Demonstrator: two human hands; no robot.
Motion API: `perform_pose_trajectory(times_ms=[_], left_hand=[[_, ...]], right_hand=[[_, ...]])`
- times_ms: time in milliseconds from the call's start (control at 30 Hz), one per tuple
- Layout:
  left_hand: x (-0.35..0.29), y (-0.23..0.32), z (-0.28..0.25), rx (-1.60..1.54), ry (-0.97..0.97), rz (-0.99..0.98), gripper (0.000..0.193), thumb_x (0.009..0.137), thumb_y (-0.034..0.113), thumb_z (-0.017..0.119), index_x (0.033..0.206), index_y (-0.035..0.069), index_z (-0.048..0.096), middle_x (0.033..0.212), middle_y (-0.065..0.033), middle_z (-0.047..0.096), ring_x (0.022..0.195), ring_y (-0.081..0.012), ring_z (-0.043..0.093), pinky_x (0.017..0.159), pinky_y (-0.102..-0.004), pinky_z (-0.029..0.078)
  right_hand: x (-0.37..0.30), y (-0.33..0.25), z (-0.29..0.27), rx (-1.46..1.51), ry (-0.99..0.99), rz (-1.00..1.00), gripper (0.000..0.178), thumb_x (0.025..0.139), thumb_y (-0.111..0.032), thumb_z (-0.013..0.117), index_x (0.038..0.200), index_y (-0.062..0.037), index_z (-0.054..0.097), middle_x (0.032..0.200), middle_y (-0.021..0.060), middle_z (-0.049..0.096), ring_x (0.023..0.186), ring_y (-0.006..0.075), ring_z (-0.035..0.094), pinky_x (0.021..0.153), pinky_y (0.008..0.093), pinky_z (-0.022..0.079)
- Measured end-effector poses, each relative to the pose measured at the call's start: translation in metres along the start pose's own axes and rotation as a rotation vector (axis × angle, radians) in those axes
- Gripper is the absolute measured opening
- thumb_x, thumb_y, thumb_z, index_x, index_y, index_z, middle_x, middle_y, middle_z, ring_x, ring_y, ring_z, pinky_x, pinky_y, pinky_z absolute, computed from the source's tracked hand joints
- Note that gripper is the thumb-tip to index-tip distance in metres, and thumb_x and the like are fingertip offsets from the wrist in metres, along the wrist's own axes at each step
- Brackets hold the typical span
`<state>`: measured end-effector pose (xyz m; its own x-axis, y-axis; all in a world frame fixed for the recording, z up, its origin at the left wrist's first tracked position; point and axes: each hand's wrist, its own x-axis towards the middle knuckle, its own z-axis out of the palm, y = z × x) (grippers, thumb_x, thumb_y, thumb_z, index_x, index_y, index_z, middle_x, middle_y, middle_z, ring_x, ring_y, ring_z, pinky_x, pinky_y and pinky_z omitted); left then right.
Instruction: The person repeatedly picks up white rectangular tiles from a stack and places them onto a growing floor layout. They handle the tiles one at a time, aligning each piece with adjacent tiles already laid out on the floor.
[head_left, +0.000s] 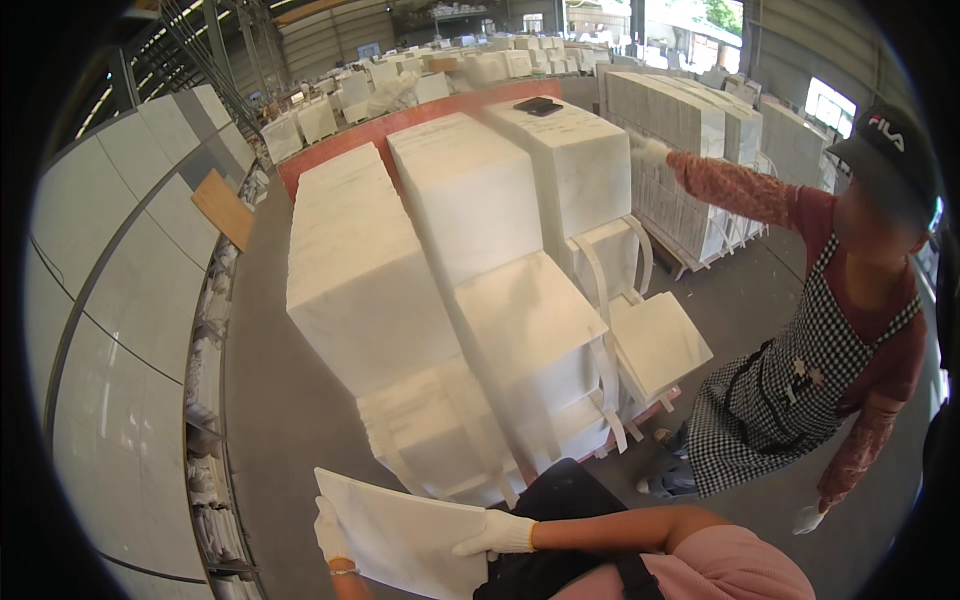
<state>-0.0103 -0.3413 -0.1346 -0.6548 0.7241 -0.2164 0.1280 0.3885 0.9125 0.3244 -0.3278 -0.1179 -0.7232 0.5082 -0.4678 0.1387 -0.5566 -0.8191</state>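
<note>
A white marble tile [400, 535] with faint grey veins is held tilted in front of my body. My left hand [328, 528], in a white knit glove, grips its left edge. My right hand [497, 533], gloved the same way, closes on its right edge with the thumb lying over the face. Just beyond the tile stand tall stacks of white marble tiles: a left stack [350, 240], a middle stack [470, 190] and a right stack [580, 170]. Lower tile blocks with pale straps [590, 270] sit at their near side.
At the right a co-worker in a checked apron [770, 410] reaches a gloved hand [648, 150] toward the right stack. A dark flat object [538, 106] lies on that stack. Large grey panels [120, 350] line the left, with a brown board [224, 210]. More strapped slabs [690, 130] stand behind.
</note>
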Motion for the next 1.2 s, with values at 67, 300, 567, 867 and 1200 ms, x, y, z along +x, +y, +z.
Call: perform_pose_trajectory(times_ms=[67, 300, 567, 867, 1200], left_hand=[[0.005, 0.013, 0.004, 0.071, -0.032, 0.021, 0.077, 0.104, 0.062, 0.040, 0.112, -0.009, 0.069, 0.099, -0.0112, 0.072, 0.091, -0.0200, 0.064, 0.084, -0.0362, 0.051], [0.025, 0.055, 0.038, 0.338, -0.183, -0.018, 0.081, 0.101, 0.068, 0.038, 0.110, -0.006, 0.070, 0.096, -0.0151, 0.073, 0.089, -0.0252, 0.064, 0.085, -0.0397, 0.048], [0.058, 0.082, 0.134, 0.716, -0.454, 0.290, 0.072, 0.105, 0.059, 0.037, 0.133, -0.001, 0.063, 0.131, -0.0191, 0.067, 0.123, -0.0318, 0.061, 0.105, -0.0377, 0.044], [0.035, 0.192, 0.338, 0.666, -0.612, 0.522, 0.052, 0.100, 0.044, 0.049, 0.124, 0.002, 0.067, 0.117, -0.0223, 0.070, 0.114, -0.0375, 0.063, 0.100, -0.0420, 0.047], [0.081, 0.226, 0.553, 0.752, -0.467, 0.801, 0.047, 0.092, 0.045, 0.061, 0.115, 0.005, 0.073, 0.112, -0.0179, 0.072, 0.106, -0.0320, 0.067, 0.091, -0.0392, 0.051]], right_hand=[[0.002, -0.007, -0.006, 0.045, 0.018, 0.029, 0.058, 0.085, -0.024, 0.081, 0.136, -0.0061, 0.060, 0.112, 0.0063, 0.071, 0.082, 0.0150, 0.066, 0.057, 0.0306, 0.054], [-0.031, -0.021, -0.024, 0.100, 0.264, -0.049, 0.049, 0.087, -0.035, 0.080, 0.125, -0.0058, 0.067, 0.099, 0.0022, 0.071, 0.069, 0.0118, 0.063, 0.053, 0.0280, 0.052], [-0.047, 0.028, -0.101, 0.158, 0.614, -0.233, 0.044, 0.092, -0.034, 0.072, 0.122, -0.0024, 0.068, 0.106, 0.0072, 0.072, 0.083, 0.0162, 0.067, 0.059, 0.0312, 0.053], [-0.080, 0.049, -0.249, 0.665, 0.783, -0.341, 0.053, 0.095, -0.018, 0.069, 0.142, -0.0012, 0.051, 0.130, 0.0115, 0.065, 0.115, 0.0268, 0.065, 0.096, 0.0443, 0.054], [-0.061, 0.030, -0.390, 0.988, 0.668, -0.306, 0.053, 0.101, -0.030, 0.064, 0.147, -0.0111, 0.047, 0.135, 0.0073, 0.056, 0.111, 0.0207, 0.058, 0.081, 0.0394, 0.054]])
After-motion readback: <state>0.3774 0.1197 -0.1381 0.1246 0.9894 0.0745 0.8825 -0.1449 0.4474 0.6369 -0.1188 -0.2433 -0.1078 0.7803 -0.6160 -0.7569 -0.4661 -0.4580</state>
